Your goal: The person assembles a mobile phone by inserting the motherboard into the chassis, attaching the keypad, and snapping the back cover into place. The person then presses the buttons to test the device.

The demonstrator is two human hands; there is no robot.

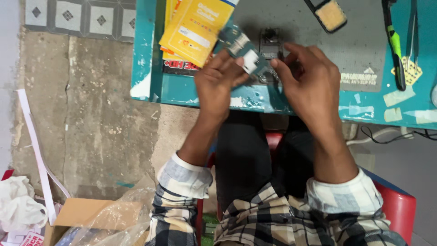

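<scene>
At the far left, crumpled white paper (18, 205) is lying on the concrete floor (100, 123), with a cardboard box (79, 214) and a clear plastic bag (114, 218) sitting just beside it. A strip of white tape or paper (34, 150) is trailing across the floor above them.

Moving right, the teal table (145, 54) is carrying a stack of yellow cards (195, 27) on its left part. The left hand (218, 82) is curling its fingers around the lower end of a small green circuit board (241, 50), thumb and fingertips pinching it so it is tilting above the table edge, one end overlapping the yellow cards. The right hand (307, 84) is meeting the board's other end, its thumb and forefinger closing near the board, though whether they are actually gripping it or only touching is hard to tell from here. A small dark module (271, 38) is resting on the grey mat (359, 50) just behind the hands.

Further right, a black-framed tan pad (328, 14) is lying on the mat, and a green-handled tool (393, 43) and metal tweezers (413, 32) are lying side by side near the table's right end. A red stool (400, 205) is showing beneath the person.
</scene>
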